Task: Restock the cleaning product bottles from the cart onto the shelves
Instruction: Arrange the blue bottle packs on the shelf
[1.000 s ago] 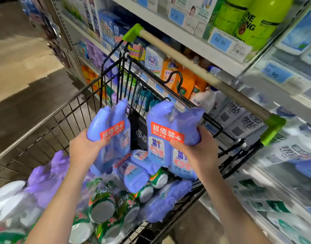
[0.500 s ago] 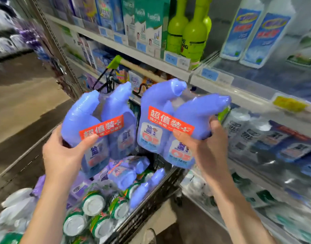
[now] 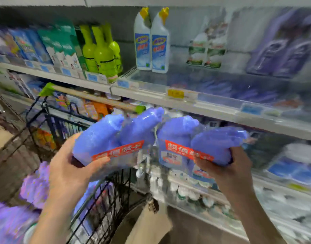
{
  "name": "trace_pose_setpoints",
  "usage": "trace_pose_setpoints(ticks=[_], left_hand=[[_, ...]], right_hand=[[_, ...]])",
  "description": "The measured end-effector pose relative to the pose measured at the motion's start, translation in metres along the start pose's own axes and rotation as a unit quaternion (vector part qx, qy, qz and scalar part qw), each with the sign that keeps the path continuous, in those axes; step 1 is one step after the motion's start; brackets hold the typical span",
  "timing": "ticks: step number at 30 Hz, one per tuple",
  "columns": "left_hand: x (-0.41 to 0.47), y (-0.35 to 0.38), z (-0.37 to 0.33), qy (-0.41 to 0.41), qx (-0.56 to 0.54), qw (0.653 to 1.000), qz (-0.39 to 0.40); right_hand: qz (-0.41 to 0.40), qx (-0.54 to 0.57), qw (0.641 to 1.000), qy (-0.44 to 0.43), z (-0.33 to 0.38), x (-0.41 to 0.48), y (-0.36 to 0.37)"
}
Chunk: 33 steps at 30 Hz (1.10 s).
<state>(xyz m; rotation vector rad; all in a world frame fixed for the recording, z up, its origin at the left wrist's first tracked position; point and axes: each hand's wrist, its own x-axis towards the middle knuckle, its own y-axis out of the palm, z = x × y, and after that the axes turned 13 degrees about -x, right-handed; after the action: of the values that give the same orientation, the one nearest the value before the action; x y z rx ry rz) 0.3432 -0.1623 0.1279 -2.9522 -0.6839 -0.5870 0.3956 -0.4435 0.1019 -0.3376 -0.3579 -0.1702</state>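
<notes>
I hold two shrink-wrapped twin-packs of purple cleaner bottles, each with a red banner label. My left hand (image 3: 70,166) grips the left twin-pack (image 3: 116,138) from below. My right hand (image 3: 230,166) grips the right twin-pack (image 3: 195,141) at its lower right side. Both packs lean toward the shelving, tops pointing up and right, just under the edge of the middle shelf (image 3: 186,101). The black wire cart (image 3: 102,199) is below and left, with more purple bottles (image 3: 35,187) in it.
On the middle shelf stand green bottles (image 3: 102,53), two white bottles with yellow caps (image 3: 151,43), white-and-green packs (image 3: 205,48) and purple packs (image 3: 281,46) at far right. The cart handle (image 3: 91,97) lies along the shelf front. Lower shelves hold more blurred bottles.
Both hands have lifted the two twin-packs up out of the cart and to the right, toward the shelves. The view has turned up and right, so the cart has dropped to the lower left.
</notes>
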Motion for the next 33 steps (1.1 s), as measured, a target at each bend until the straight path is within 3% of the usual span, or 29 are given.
trace_pose_setpoints(ticks=[3, 6, 10, 16, 21, 33], left_hand=[[-0.013, 0.05, 0.016, 0.007, -0.015, 0.998, 0.053], [-0.026, 0.093, 0.046, 0.019, -0.029, 0.993, 0.11], [-0.032, 0.14, 0.09, 0.041, -0.02, 0.985, 0.169], [-0.022, 0.2, 0.135, 0.05, -0.016, 0.985, 0.166], [-0.011, 0.23, 0.164, 0.083, -0.005, 0.98, 0.182], [0.022, 0.272, 0.218, 0.073, -0.111, 0.973, 0.19]], right_hand=[[-0.026, -0.07, 0.997, 0.011, -0.033, -0.008, -0.044], [0.018, -0.072, 0.992, 0.102, -0.077, -0.012, -0.079], [-0.088, -0.181, 0.976, 0.083, -0.134, 0.001, -0.097], [-0.152, -0.189, 0.969, 0.04, -0.172, 0.032, -0.103], [-0.196, -0.198, 0.958, 0.062, -0.2, 0.047, -0.103], [-0.2, -0.269, 0.942, 0.008, -0.249, 0.083, -0.102]])
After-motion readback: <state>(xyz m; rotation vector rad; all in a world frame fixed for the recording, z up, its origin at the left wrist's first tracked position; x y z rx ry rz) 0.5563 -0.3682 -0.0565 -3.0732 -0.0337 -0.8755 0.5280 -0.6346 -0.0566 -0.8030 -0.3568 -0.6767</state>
